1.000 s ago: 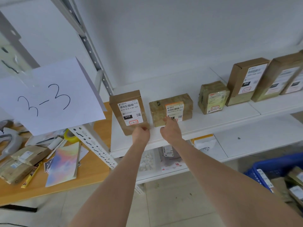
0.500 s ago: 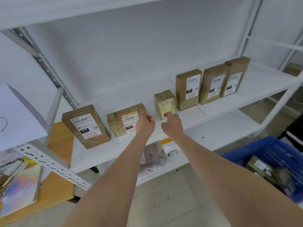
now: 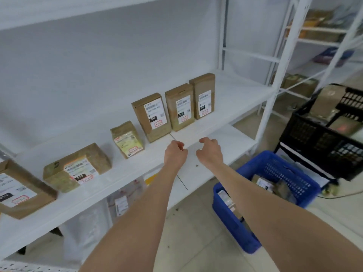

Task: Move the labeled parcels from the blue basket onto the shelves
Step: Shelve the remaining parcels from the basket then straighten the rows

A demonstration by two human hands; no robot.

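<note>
Several brown labeled parcels stand in a row on the white shelf (image 3: 231, 99): a large one at the far left (image 3: 17, 191), a low flat one (image 3: 76, 167), a small one (image 3: 127, 139), then three upright boxes (image 3: 152, 116). My left hand (image 3: 175, 154) and my right hand (image 3: 209, 153) hover side by side in front of the shelf's edge, fingers loosely curled, holding nothing. The blue basket (image 3: 231, 214) sits on the floor at the lower right with more parcels (image 3: 263, 183) inside.
A black crate (image 3: 306, 134) with boxes stands behind the blue basket. Lower shelves hold plastic-wrapped packets (image 3: 121, 205). A second white rack (image 3: 282, 55) with goods stands at the right. Tiled floor lies below my arms.
My view has swung right along the shelf. Both hands have left the low flat parcel and the small parcel and moved right, away from all parcels, toward the basket side.
</note>
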